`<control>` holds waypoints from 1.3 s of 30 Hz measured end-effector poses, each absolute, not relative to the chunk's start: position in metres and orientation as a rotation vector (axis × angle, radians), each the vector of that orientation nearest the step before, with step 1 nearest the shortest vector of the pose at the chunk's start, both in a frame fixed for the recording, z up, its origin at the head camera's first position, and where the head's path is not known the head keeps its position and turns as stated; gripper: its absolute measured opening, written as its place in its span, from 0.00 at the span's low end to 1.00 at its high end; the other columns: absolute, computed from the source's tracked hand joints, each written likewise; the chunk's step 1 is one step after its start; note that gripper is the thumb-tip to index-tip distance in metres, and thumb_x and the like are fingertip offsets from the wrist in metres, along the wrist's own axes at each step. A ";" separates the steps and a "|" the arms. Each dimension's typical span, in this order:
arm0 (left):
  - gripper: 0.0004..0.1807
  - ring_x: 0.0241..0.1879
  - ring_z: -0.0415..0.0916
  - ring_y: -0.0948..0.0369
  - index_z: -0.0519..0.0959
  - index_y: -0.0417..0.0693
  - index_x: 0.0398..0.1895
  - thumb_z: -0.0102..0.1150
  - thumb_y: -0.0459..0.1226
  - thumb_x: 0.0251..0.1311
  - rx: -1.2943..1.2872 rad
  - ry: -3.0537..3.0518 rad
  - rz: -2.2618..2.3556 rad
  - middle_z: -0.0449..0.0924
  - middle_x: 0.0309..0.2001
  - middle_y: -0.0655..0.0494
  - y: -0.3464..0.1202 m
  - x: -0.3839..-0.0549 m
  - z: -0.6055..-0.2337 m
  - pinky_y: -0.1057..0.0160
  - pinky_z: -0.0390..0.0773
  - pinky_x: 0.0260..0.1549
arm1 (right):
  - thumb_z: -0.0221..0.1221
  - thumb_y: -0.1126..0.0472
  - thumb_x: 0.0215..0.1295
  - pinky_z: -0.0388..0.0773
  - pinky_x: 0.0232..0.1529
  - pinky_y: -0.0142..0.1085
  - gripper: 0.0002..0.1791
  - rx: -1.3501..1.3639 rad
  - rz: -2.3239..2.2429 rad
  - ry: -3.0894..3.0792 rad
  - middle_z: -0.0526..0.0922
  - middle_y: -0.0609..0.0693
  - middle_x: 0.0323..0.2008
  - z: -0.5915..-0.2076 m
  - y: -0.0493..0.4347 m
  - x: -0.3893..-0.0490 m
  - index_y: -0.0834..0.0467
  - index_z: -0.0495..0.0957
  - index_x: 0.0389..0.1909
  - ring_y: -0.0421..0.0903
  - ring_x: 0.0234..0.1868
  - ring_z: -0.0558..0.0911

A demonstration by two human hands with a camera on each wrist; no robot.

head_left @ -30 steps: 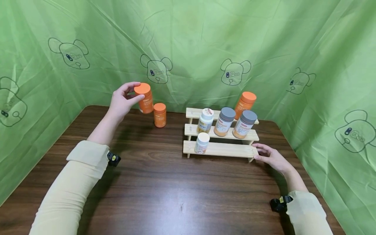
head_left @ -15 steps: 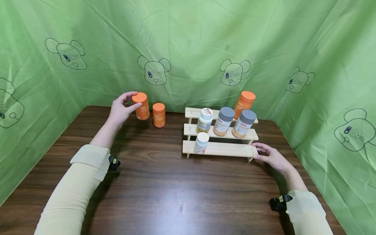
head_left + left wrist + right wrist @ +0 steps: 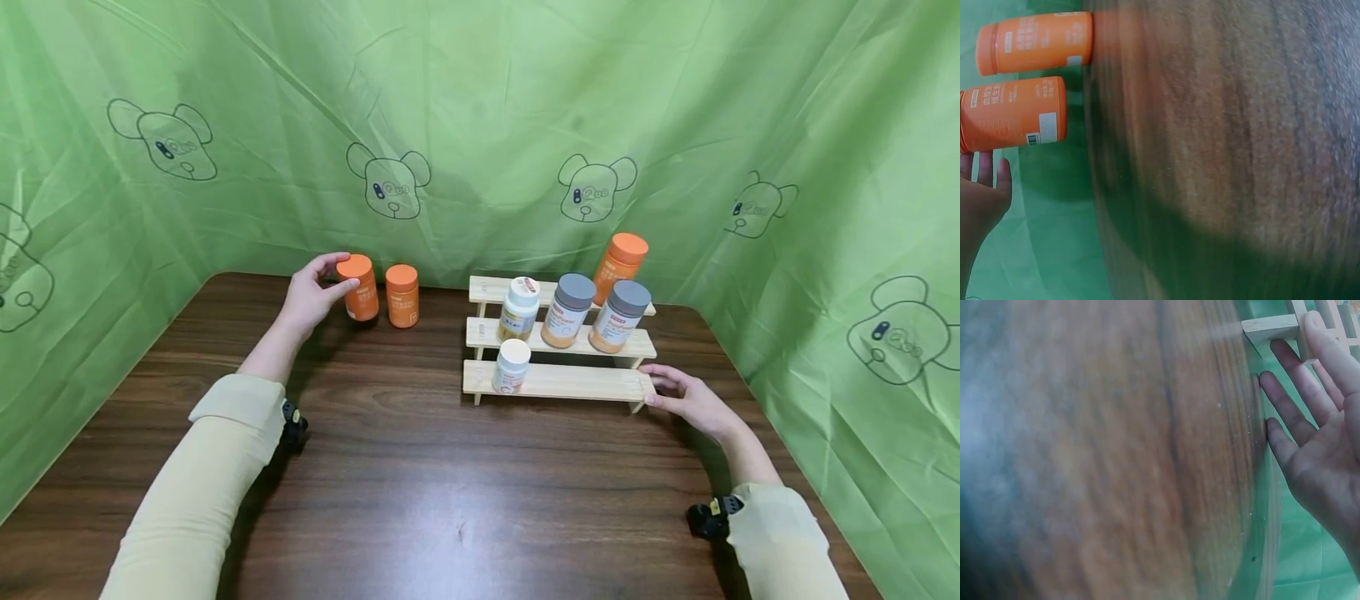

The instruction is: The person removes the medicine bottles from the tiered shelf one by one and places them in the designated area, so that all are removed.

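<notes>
My left hand (image 3: pixel 306 298) grips an orange bottle (image 3: pixel 363 298) near its lid, thumb in front. The left wrist view shows this bottle (image 3: pixel 1013 114) held upright, its base seemingly just above the table. Beside it stands a smaller orange bottle (image 3: pixel 402 302), a small gap between them. At the right end of a three-step wooden rack (image 3: pixel 577 382), my right hand (image 3: pixel 693 406) holds the lowest step between thumb and fingers. The right wrist view shows the thumb on the rack's end (image 3: pixel 1270 326) and the other fingers spread below.
On the rack's top step stands an orange bottle (image 3: pixel 618 267). The middle step bears a white-capped bottle (image 3: pixel 518 312) and two grey-lidded jars (image 3: pixel 567 312). A small white bottle (image 3: pixel 512 367) is at the lowest step's left. Green cloth (image 3: pixel 480 125) hangs behind the brown table (image 3: pixel 420 467).
My left hand has lowered the orange bottle towards the table, left of the smaller orange one. The right hand stays at the rack's end.
</notes>
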State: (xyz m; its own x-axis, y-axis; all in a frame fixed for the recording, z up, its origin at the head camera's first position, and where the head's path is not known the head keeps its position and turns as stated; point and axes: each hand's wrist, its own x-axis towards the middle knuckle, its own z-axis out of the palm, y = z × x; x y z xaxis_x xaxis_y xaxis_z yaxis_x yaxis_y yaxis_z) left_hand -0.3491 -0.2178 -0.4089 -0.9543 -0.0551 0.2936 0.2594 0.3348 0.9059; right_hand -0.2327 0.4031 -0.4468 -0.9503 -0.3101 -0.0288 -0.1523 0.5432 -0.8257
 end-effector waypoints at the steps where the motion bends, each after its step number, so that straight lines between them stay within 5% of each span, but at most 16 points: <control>1: 0.29 0.52 0.67 0.62 0.71 0.51 0.62 0.65 0.44 0.56 -0.181 -2.337 -1.654 0.73 0.55 0.49 -0.218 -0.350 -0.411 0.64 0.67 0.48 | 0.60 0.61 0.64 0.74 0.45 0.25 0.29 -0.397 -1.371 2.603 0.79 0.56 0.52 -0.447 0.403 -0.233 0.61 0.64 0.64 0.31 0.48 0.77; 20: 0.29 0.58 0.66 0.54 0.66 0.52 0.66 0.59 0.43 0.62 -0.213 -2.464 -1.664 0.69 0.60 0.46 -0.221 -0.362 -0.429 0.53 0.67 0.57 | 0.61 0.61 0.63 0.76 0.44 0.28 0.29 -0.382 -1.407 2.580 0.81 0.43 0.48 -0.450 0.406 -0.235 0.60 0.65 0.64 0.34 0.48 0.78; 39: 0.30 0.62 0.62 0.51 0.62 0.53 0.69 0.55 0.42 0.64 -0.261 -2.521 -1.653 0.66 0.63 0.45 -0.226 -0.363 -0.426 0.48 0.64 0.61 | 0.61 0.60 0.63 0.74 0.46 0.26 0.30 -0.369 -1.386 2.597 0.80 0.51 0.51 -0.448 0.405 -0.234 0.59 0.65 0.64 0.34 0.49 0.78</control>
